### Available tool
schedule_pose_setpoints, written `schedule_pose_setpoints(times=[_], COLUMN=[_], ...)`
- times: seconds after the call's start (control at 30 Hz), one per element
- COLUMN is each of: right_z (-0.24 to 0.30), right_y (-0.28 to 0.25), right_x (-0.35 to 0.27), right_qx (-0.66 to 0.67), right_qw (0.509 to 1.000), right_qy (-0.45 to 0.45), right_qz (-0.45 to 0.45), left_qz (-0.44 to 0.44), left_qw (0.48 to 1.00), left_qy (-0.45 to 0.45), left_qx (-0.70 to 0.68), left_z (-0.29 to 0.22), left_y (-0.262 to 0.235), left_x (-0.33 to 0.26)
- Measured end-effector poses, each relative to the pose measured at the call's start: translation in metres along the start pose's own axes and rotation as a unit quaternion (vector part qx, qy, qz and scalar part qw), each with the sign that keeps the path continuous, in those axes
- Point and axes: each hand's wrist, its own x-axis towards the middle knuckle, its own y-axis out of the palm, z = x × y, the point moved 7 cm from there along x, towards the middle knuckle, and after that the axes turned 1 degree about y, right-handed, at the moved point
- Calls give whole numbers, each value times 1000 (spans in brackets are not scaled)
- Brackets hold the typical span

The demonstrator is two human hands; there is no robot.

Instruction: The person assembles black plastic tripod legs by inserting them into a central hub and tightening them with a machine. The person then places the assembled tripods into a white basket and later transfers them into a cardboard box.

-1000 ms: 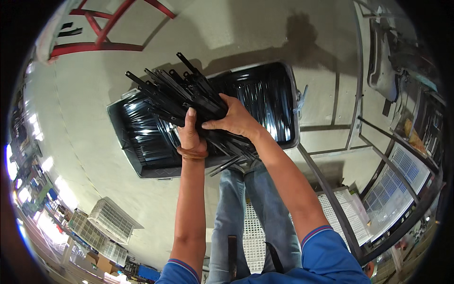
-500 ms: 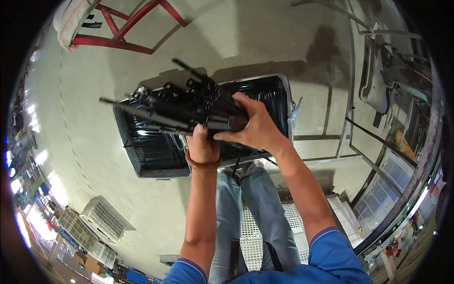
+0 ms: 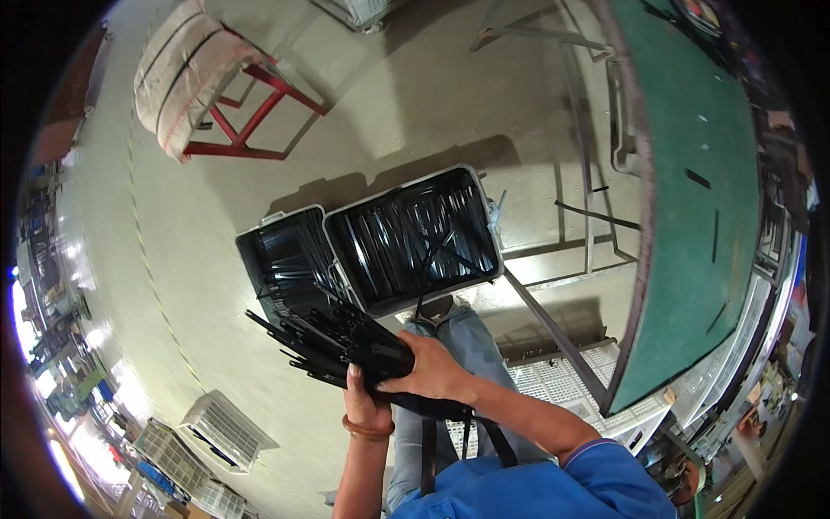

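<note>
A thick bundle of long, thin black strips [image 3: 350, 344] is clasped between both my hands, close to my body. My left hand [image 3: 368, 405] grips its underside, thumb up along the side. Around its right end wraps my right hand [image 3: 434, 374], fingers partly hidden behind the strips. The bundle's uneven ends fan out toward the far left. Just beyond it stand two bins on the floor, a right bin [image 3: 398, 188] and a left bin [image 3: 245, 253], both holding many similar black strips. Part of the left bin is covered by the bundle.
A green-topped table [image 3: 683, 251] with a few loose black pieces stands on my right. At the far left is a red metal frame [image 3: 246, 138] bearing a pale padded bundle [image 3: 186, 73]. White plastic crates [image 3: 226, 431] stand at the lower left; a white perforated crate [image 3: 566, 385] is beside my legs.
Both hands have drawn the black bundle nearer to my body, away from over the bins, and its strips look more evenly gathered. The view has shifted, bringing the green table into sight.
</note>
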Motion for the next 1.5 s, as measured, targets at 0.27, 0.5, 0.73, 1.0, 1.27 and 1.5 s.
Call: schedule_pose_setpoints(times=[0.27, 0.5, 0.73, 1.0, 1.27, 1.5], right_z=[50, 142, 238, 253, 97, 27], right_y=[-15, -103, -234, -405, -531, -561], right_x=[-103, -207, -300, -395, -420, -405], right_qx=[11, 30, 99, -89, -115, -45], right_qw=[997, 978, 962, 881, 767, 798], right_qy=[-39, -104, -213, -410, -537, -546], right_qz=[-69, -179, -135, -218, -331, -252], left_qz=[68, 257, 342, 406, 404, 440], left_qw=[996, 964, 938, 867, 801, 772], left_qy=[-51, -49, -37, 290, 421, 394], left_qx=[38, 54, 41, -3, 136, 236], left_z=[-11, -35, -21, 52, 215, 295], left_y=[40, 198, 381, 530, 566, 576], left_x=[-90, -168, -257, -297, -271, -239])
